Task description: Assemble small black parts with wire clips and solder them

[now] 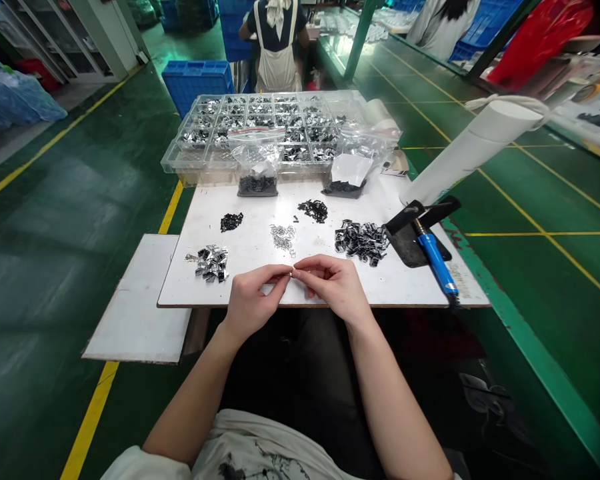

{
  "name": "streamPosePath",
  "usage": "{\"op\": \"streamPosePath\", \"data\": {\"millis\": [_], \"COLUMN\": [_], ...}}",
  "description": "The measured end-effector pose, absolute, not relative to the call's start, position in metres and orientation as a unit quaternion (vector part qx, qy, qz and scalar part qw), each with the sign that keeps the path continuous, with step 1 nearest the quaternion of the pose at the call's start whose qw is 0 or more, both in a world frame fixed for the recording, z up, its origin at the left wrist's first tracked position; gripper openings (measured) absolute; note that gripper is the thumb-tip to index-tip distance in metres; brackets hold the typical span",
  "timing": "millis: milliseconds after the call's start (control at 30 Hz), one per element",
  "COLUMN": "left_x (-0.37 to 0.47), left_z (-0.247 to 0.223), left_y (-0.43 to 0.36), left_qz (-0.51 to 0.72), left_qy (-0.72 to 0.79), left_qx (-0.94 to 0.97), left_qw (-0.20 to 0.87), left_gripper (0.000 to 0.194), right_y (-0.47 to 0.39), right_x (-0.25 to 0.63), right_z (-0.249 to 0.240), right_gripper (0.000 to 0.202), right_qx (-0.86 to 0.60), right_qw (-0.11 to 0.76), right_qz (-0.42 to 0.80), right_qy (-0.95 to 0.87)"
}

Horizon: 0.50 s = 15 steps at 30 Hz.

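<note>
Head view shows both of my hands meeting at the near edge of the white rectangular work board (405, 287). My left hand (253, 303) and my right hand (333, 287) are pinched together on one tiny metallic part (291, 273), fingertips nearly touching, so each grip is narrow and closed on that piece. The part sits just above the board's front edge, between the two thumbs; it is too small for me to make out its shape.

I judge it to be very light and stiff, thin stamped metal by its glint, easy to flick away or drop, and likely slippery on bare skin. Taking it by its outer edges with the fingertips looks like the safest hold.

Just beyond the hands lies a small heap of fine silvery wire springs (283, 237). To the left is a pile of shiny silver clips (211, 262), to the right a larger pile of dark metal frames (361, 240). A blue-handled tool (436, 259) rests on a black pad at the right, and a clear plastic compartment tray (180, 157) stands at the far edge.
</note>
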<state>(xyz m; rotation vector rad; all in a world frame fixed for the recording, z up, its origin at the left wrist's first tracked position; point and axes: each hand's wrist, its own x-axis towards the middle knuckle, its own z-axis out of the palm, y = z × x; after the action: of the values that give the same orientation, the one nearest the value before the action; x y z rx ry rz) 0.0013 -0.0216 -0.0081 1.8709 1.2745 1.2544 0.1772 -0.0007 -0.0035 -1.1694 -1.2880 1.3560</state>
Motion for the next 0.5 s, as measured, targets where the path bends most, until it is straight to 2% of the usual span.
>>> {"op": "streamPosePath", "data": {"millis": [200, 500], "left_x": [0.0006, -0.0016], "left_z": [-0.0066, -0.0027], "left_y": [-0.0188, -0.0159], "left_qz": [0.472, 0.445], "left_qy": [0.470, 0.461], "left_qx": [0.644, 0.612], "left_qw": [0.376, 0.464], "left_gripper": [0.007, 0.011], "right_y": [-0.0018, -0.0038], "right_x": [0.1783, 0.1769], "right_z": [-0.0073, -0.0085], "right_gripper": [0.017, 0.015], "right_qx": [-0.445, -0.434], "right_qw": [0.454, 0.458], "right_qz": [0.471, 0.396], "right_qy": [-0.611, -0.667]}}
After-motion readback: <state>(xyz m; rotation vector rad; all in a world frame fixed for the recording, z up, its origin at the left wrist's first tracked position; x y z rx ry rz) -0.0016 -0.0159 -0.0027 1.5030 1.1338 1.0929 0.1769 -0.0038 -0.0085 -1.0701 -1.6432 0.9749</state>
